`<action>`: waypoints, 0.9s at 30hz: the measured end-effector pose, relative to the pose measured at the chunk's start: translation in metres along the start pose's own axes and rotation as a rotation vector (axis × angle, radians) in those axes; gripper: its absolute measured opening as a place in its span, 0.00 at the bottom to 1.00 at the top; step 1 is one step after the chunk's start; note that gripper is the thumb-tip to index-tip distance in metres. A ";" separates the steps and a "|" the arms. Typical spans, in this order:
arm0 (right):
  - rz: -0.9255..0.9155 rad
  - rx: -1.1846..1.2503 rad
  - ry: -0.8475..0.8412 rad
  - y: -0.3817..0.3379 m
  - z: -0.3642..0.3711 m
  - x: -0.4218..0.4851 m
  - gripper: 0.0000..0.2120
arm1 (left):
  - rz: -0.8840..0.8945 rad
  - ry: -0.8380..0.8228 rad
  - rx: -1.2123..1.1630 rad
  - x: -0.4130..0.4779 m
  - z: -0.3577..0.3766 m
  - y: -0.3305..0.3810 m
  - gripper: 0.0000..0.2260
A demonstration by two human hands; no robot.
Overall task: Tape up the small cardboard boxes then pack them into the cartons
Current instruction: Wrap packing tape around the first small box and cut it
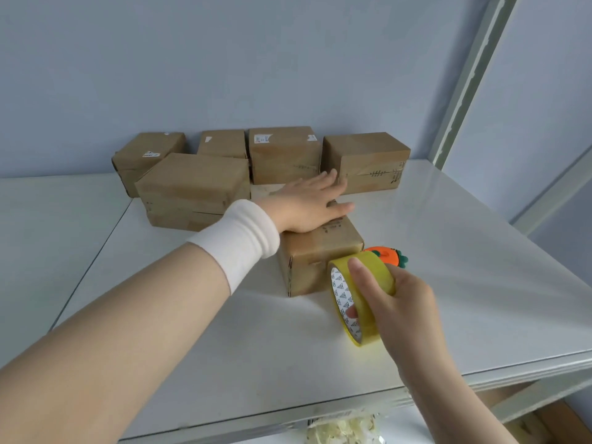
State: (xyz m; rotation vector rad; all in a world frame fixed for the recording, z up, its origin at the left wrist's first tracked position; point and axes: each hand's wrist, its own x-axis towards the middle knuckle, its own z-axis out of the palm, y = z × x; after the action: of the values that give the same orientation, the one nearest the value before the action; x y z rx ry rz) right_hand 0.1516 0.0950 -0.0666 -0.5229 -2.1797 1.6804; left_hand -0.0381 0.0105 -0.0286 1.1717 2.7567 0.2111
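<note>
Two hands: left flat atop near box, right curled round tape roll alongside.

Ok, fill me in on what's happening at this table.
A person is taping up small cardboard boxes on a white table. The left hand lies flat on top of the nearest box, holding it down. The right hand grips a yellowish tape roll at that box's near right corner. I cannot tell whether a strip is on it yet. An orange carrot-shaped item lies behind the roll, and more boxes stand along the wall.
</note>
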 end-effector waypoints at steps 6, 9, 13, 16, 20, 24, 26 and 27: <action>0.009 0.032 -0.019 0.001 0.009 0.012 0.15 | -0.046 0.050 -0.034 0.003 -0.013 -0.009 0.31; 0.016 0.047 -0.025 0.000 0.013 0.016 0.16 | -0.089 -0.024 0.050 0.002 -0.009 -0.015 0.32; 0.025 0.068 -0.025 0.000 0.018 0.023 0.15 | 0.006 0.067 0.044 0.002 -0.013 -0.006 0.34; 0.030 0.080 -0.041 -0.001 0.022 0.028 0.15 | 0.023 -0.061 0.108 -0.001 -0.005 0.001 0.31; 0.030 0.087 -0.061 -0.002 0.026 0.038 0.16 | 0.076 0.002 0.057 0.000 -0.010 0.002 0.30; 0.028 0.084 -0.069 -0.003 0.030 0.045 0.17 | 0.120 -0.081 0.088 0.000 -0.003 0.005 0.28; 0.025 0.098 -0.078 -0.004 0.033 0.048 0.17 | 0.147 -0.025 -0.024 0.001 -0.009 -0.001 0.28; 0.028 0.096 -0.081 -0.004 0.034 0.050 0.17 | 0.159 0.003 -0.011 0.002 -0.010 -0.005 0.28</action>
State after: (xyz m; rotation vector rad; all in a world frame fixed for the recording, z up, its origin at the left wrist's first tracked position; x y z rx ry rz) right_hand 0.0912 0.0897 -0.0692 -0.4693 -2.1435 1.8406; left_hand -0.0450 0.0082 -0.0201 1.3896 2.6621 0.2445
